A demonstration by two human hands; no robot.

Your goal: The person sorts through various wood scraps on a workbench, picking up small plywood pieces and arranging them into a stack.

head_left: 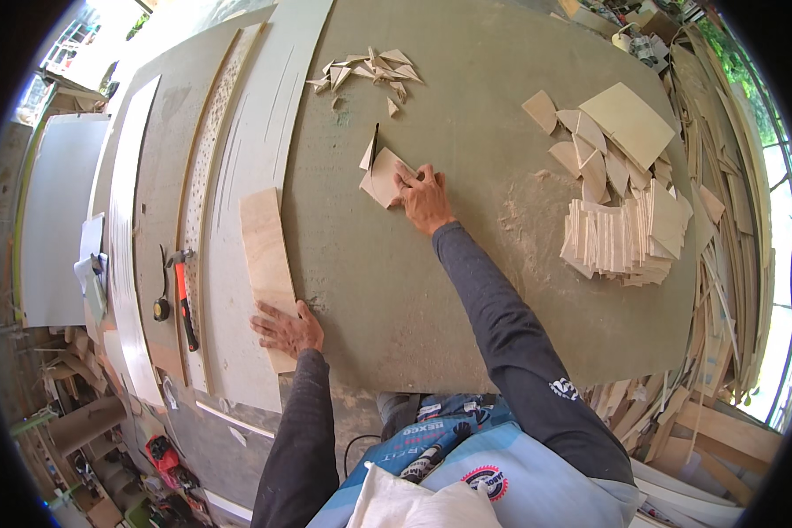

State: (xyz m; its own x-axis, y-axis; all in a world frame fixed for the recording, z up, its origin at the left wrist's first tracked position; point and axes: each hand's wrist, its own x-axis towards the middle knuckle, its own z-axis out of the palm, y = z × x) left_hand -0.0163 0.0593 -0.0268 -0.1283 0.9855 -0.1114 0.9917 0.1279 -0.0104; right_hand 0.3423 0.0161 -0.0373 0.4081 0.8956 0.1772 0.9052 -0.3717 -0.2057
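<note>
On the brown tabletop, my right hand [425, 199] has its fingers bent over the right edge of a small thin plywood piece [382, 181], gripping it. The piece's far edge meets a thin dark blade [376, 141] standing up from the table. A narrow plywood sliver [366, 157] sits just left of that blade. My left hand [290, 331] lies flat with fingers spread on the near end of a long plywood strip [268, 242], which rests along the left side of the tabletop. What lies under my right fingertips is hidden.
Pointed offcuts [374, 69] lie scattered beyond the blade. At right stand a stack of cut plywood pieces [616, 233] and a square sheet [627, 125], beside sawdust [528, 211]. A hammer [183, 295] and tape measure [161, 309] lie left. Wood strips [722, 176] line the right side.
</note>
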